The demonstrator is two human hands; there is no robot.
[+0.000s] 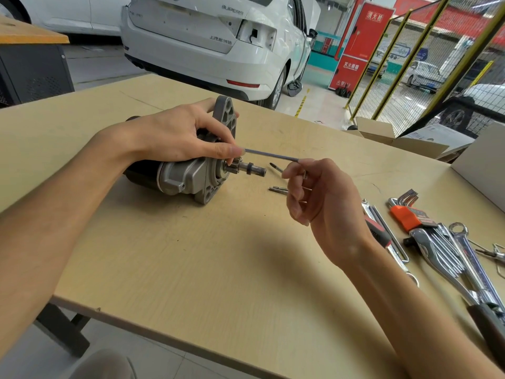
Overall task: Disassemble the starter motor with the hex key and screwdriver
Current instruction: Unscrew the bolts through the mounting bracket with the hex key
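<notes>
Left of centre on the table (191, 269) lies the starter motor (188, 170), on its side, black body toward the left edge of the frame, grey flange and pinion shaft pointing right. The left hand (175, 135) rests over the top of it, fingers curled round the housing behind the flange, thumb and forefinger pinching one end of a thin rod (270, 155). The right hand (319, 192), at centre right, pinches the rod's other end between thumb and forefinger, its remaining fingers loosely curled. The rod runs nearly level between the two hands, just above the shaft; whether it is a long bolt or a hex key I cannot tell. Just beyond the right hand two bolts (277, 189) lie on the table. At the lower right sit an orange-held hex key set (404, 212), a red-handled screwdriver (378, 233) and chrome wrenches (461, 253). Across the top of the frame stands a white car (218, 36)
</notes>
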